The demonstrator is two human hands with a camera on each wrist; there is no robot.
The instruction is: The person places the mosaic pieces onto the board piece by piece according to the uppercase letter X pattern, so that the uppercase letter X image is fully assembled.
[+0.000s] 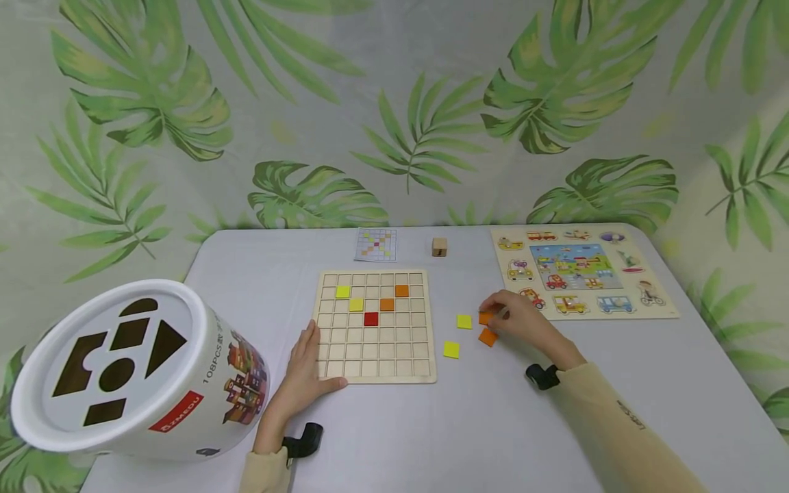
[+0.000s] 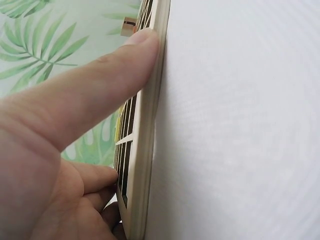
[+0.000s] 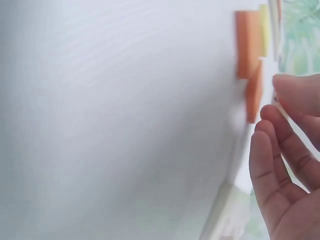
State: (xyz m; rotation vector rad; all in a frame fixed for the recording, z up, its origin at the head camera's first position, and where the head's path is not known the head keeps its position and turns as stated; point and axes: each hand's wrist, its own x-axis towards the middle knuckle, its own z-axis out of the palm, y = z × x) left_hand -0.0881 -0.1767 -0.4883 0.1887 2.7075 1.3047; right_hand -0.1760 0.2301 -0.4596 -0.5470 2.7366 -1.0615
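Right of the grid board (image 1: 374, 326), right hand (image 1: 518, 320) is closing curled fingertips on an orange tile (image 1: 485, 318), another orange tile (image 1: 487, 337) just nearer. Left hand (image 1: 306, 373), fingers straight, is bracing the board's left edge. Next likely calls for lifting and seating the tile in an empty cell.

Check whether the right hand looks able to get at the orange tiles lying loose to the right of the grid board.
Probably yes: the right hand is already at the two orange tiles, which lie on the bare table; nothing stands between them.
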